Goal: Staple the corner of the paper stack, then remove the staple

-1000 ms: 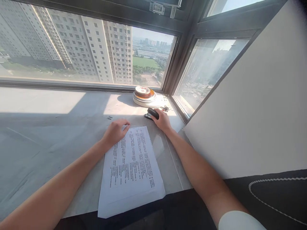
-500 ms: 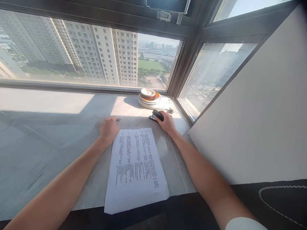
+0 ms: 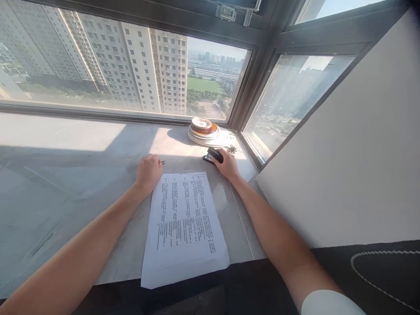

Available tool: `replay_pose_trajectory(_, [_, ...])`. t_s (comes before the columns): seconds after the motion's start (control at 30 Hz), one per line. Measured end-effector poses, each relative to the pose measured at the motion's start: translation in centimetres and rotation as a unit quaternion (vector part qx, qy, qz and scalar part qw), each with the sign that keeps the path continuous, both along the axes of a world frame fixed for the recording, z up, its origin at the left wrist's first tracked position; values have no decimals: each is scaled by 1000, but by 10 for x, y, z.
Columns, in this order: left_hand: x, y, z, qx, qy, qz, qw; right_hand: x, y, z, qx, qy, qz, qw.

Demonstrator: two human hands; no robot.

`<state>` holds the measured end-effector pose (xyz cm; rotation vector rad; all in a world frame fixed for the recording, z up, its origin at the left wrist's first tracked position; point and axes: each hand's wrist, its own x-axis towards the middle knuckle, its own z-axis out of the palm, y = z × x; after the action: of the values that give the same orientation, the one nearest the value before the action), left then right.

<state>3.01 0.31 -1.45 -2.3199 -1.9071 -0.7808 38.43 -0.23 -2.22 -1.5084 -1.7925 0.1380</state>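
Note:
My right hand (image 3: pixel 229 165) is closed round a black stapler (image 3: pixel 214 155) on the sill, beyond the top right corner of the paper. Curled at the paper's top left corner, my left hand (image 3: pixel 149 171) has a small metallic piece (image 3: pixel 162 162) showing at its fingertips; what this is cannot be made out. Between my forearms lies a printed sheet of paper (image 3: pixel 185 223), its near edge hanging over the edge of the sill. The text on it runs sideways.
A stack of plates or round dishes (image 3: pixel 204 132) stands behind the stapler, near the window corner. Small dark items (image 3: pixel 231 149) lie beside it. A white wall panel (image 3: pixel 354 144) rises at the right, and window frames border the grey sill (image 3: pixel 65 175).
The whole view has shifted slightly, so things sit a little higher in the picture. The grip of my right hand on the stapler looks the same, and the paper lies as before.

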Motion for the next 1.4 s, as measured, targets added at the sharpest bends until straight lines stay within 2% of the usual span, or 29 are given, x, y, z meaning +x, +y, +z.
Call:
replay_pose_trajectory(0.4, [9,-6,12,-66,-57,11,996,-3,-2,2,-4,-12,-29,1000])
replay_pose_trajectory(0.57, [14,-7,15,-52,-79,-5,996,-5,-3,2,-5,-12,-46,999])
replay_pose_trajectory(0.73, [16,-4,10,-14,-123,-55,991,-5,-3,3,-6,-12,-44,999])
replay_pose_trajectory(0.97, [17,2,1,-60,-173,-90,979,-9,-4,5,-18,-6,-50,999])
replay_pose_trajectory(1.23, [19,1,3,35,-198,-143,969,-11,-5,7,-20,-19,-48,998])
replay_pose_trajectory(1.3, [23,-2,6,76,-216,-163,960,-17,-9,12,17,-46,-65,997])
replay_pose_trajectory(1.4, [29,-11,11,116,-237,-226,938,-34,-22,26,120,-88,-64,987])
